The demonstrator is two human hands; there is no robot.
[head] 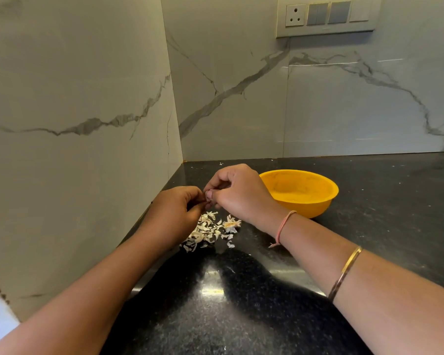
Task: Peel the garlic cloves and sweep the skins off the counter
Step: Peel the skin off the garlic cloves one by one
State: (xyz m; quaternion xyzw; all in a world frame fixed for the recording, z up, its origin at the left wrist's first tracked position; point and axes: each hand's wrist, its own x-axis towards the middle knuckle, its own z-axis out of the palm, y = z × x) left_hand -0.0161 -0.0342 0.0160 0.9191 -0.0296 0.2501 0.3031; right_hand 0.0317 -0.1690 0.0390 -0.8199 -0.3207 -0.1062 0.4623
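Peeling step: my left hand (pixel 174 213) and right hand (pixel 238 193) both pinch a mostly hidden garlic clove (pixel 207 196) over the skins (pixel 210 230); next needs a fingertip pull.

Grey-veined white marble walls (pixel 87 85) at a corner, switch panel (pixel 327 15) high right.

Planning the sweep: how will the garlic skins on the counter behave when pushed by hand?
The garlic skins look like thin, curled flakes, so they are probably very light and likely to scatter. On the glossy counter they should slide easily, though some may stick.
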